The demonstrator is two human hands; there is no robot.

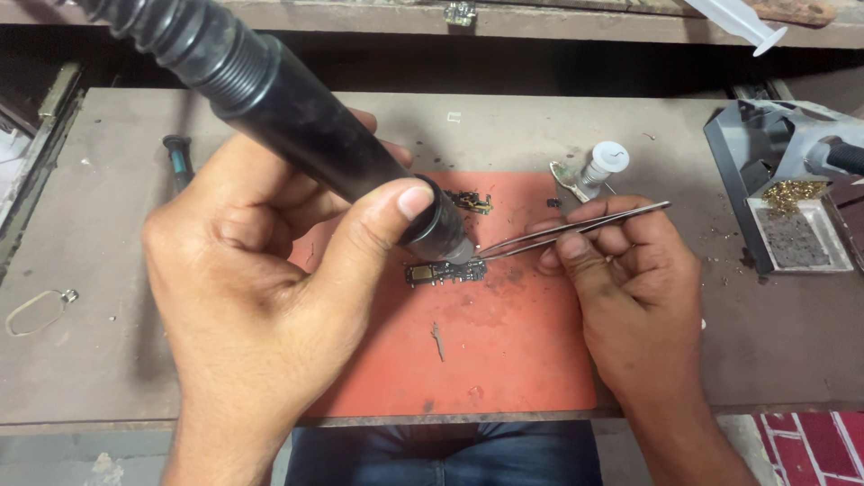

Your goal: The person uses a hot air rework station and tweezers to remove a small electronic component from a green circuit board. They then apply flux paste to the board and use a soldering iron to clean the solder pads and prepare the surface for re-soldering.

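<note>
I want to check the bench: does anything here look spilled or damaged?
Yes. The orange mat carries dark stains and scattered crumbs around the small circuit board, and brass shavings spill over the stand's tray.

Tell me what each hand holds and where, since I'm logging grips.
Left hand: black hot-air wand, near its nozzle end. Right hand: metal tweezers, mid-length.

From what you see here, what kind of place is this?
Probably a small electronics repair bench. The left hand holds a black hot-air tool over a small circuit board on an orange mat, and the right hand holds tweezers.
</note>
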